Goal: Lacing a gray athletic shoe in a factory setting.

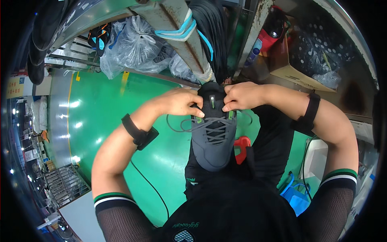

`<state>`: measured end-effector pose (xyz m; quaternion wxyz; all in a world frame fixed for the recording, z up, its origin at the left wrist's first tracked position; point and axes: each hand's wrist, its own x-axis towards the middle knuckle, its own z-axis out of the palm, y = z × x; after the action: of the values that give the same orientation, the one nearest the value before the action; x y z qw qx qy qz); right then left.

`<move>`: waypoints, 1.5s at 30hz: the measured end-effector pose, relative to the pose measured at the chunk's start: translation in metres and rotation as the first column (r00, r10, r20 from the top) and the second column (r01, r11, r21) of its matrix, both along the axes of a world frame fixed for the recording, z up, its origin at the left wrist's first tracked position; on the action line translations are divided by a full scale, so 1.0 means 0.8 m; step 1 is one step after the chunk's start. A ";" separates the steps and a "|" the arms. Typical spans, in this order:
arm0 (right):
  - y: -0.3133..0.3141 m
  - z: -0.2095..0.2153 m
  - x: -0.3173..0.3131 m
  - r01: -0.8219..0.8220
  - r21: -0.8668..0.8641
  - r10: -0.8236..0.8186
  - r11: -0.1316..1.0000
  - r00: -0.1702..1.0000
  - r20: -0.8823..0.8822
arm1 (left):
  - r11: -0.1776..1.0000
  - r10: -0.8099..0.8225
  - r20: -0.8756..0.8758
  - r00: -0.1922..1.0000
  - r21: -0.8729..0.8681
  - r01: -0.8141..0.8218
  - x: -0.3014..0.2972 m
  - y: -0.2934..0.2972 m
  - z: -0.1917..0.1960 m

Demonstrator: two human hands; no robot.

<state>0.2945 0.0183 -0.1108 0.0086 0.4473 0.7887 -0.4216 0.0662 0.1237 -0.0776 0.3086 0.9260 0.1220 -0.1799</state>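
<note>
A dark grey sneaker (213, 143) is held in front of me with its toe toward my body. Grey laces (216, 134) criss-cross over its front, and their loose loops stick out on both sides. My left hand (181, 102) pinches the upper edge of the lace opening on the left, thumb on the outside. On the opposite edge my right hand (244, 96) grips with bent fingers. Between the two hands the black tongue (212, 101) shows, with a small label on it. The fingertips inside the opening are hidden.
Beyond the shoe rises a rusty metal post (177, 28) wrapped in light blue cord. Clear plastic bags (137, 46) lie at the upper left. A cardboard box (298, 75) sits on the right shelf. Near my legs are a red object (242, 148) and a blue item (296, 197).
</note>
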 end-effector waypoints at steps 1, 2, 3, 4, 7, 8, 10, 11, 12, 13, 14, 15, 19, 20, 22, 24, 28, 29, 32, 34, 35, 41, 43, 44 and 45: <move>0.002 -0.001 -0.001 0.035 -0.120 -0.041 0.992 0.998 -0.051 | 0.997 -0.001 -0.083 0.997 -0.072 -0.005 0.004 0.002 0.000; 0.002 -0.003 -0.002 0.061 -0.241 -0.087 0.969 0.991 -0.097 | 0.990 -0.007 -0.166 0.986 -0.142 -0.016 0.007 0.003 -0.001; -0.002 -0.014 -0.005 0.130 -0.155 -0.155 0.979 0.974 -0.164 | 0.982 0.034 -0.143 0.989 -0.181 -0.060 0.010 0.003 -0.008; -0.004 -0.016 -0.014 0.124 -0.154 -0.150 0.980 0.975 -0.165 | 0.981 0.039 -0.144 0.989 -0.181 -0.065 0.012 0.000 -0.011; -0.022 -0.020 -0.035 0.571 -0.270 -0.628 0.775 0.741 -0.238 | 0.738 0.420 -0.445 0.791 -0.340 -0.583 0.019 -0.018 -0.016; -0.022 -0.021 -0.034 0.569 -0.267 -0.626 0.778 0.744 -0.236 | 0.737 0.423 -0.441 0.791 -0.341 -0.584 0.023 -0.020 -0.014; -0.020 -0.015 -0.037 0.640 -0.013 -0.608 0.768 0.724 -0.327 | 0.628 0.529 -0.465 0.710 -0.348 -0.696 0.024 -0.024 -0.007; -0.018 -0.004 -0.040 0.623 0.120 -0.578 0.773 0.770 -0.270 | 0.627 0.533 -0.463 0.708 -0.346 -0.698 0.017 -0.025 -0.012; -0.020 0.002 -0.043 0.621 0.123 -0.575 0.774 0.771 -0.273 | 0.499 0.607 -0.406 0.683 -0.474 -0.725 0.007 -0.027 -0.024; -0.023 0.006 -0.042 0.517 0.286 -0.495 0.807 0.856 -0.151 | 0.367 0.678 -0.352 0.645 -0.599 -0.712 0.007 -0.028 -0.019; -0.025 0.009 -0.041 0.383 0.427 -0.419 0.819 0.908 -0.011 | 0.372 0.680 -0.343 0.648 -0.600 -0.708 0.007 -0.028 -0.014; -0.027 0.007 -0.040 0.270 0.423 -0.352 0.865 0.927 0.129 | 0.338 0.723 -0.247 0.646 -0.689 -0.642 0.005 -0.028 -0.007; 0.001 0.026 -0.048 0.100 0.013 -0.096 0.995 0.910 0.402 | 0.495 0.767 0.013 0.642 -0.648 -0.579 -0.011 -0.043 0.002; 0.003 0.019 -0.050 0.093 0.019 -0.093 0.995 0.911 0.403 | 0.582 0.778 0.133 0.614 -0.523 -0.623 -0.025 -0.040 -0.012; -0.006 0.002 -0.038 0.178 0.083 -0.190 0.980 0.970 0.154 | 0.774 0.627 0.063 0.776 0.061 -0.630 -0.060 -0.045 -0.038; -0.021 -0.018 -0.031 0.286 0.082 -0.282 0.955 0.958 -0.056 | 0.580 0.654 -0.178 0.735 -0.506 -0.638 -0.079 -0.059 -0.039; -0.038 0.047 -0.061 0.562 -0.069 -0.494 0.824 0.652 -0.575 | 0.158 0.769 -0.335 0.545 -0.726 -0.669 -0.096 -0.083 -0.027; -0.041 0.058 -0.064 0.597 0.006 -0.461 0.802 0.625 -0.630 | 0.185 0.841 -0.264 0.471 -0.679 -0.710 -0.096 -0.087 -0.016; -0.056 0.025 -0.047 0.804 0.003 -0.622 0.595 0.463 -0.631 | 0.246 0.901 -0.086 0.426 -0.708 -0.662 -0.100 -0.092 0.013; -0.075 -0.021 -0.026 0.853 -0.069 -0.721 0.517 0.390 -0.573 | 0.286 0.894 0.006 0.448 -0.778 -0.559 -0.088 -0.097 0.033; -0.088 -0.029 -0.031 0.841 -0.182 -0.798 0.510 0.384 -0.464 | 0.392 0.857 0.101 0.506 -0.764 -0.512 -0.081 -0.103 0.052; -0.107 -0.035 -0.045 0.595 -0.742 -0.896 0.309 -0.078 -0.436 | 0.491 0.862 0.300 0.409 -0.295 -0.820 -0.103 -0.076 -0.034; -0.114 -0.051 -0.021 0.303 -0.920 -0.927 0.251 -0.199 -0.318 | 0.266 0.944 -0.056 0.325 -0.455 -0.850 -0.119 -0.076 -0.090; -0.113 -0.051 -0.021 0.313 -0.913 -0.922 0.261 -0.200 -0.333 | 0.198 0.921 -0.194 0.337 -0.511 -0.837 -0.115 -0.094 -0.104; -0.115 -0.053 -0.028 0.332 -0.910 -0.903 0.249 -0.259 -0.342 | 0.141 0.888 -0.278 0.368 -0.596 -0.791 -0.105 -0.108 -0.104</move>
<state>0.2725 -0.0736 -0.1530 -0.5621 0.4478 0.0849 -0.6902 -0.0182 0.0370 -0.1610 0.6595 0.5349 0.5247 0.0602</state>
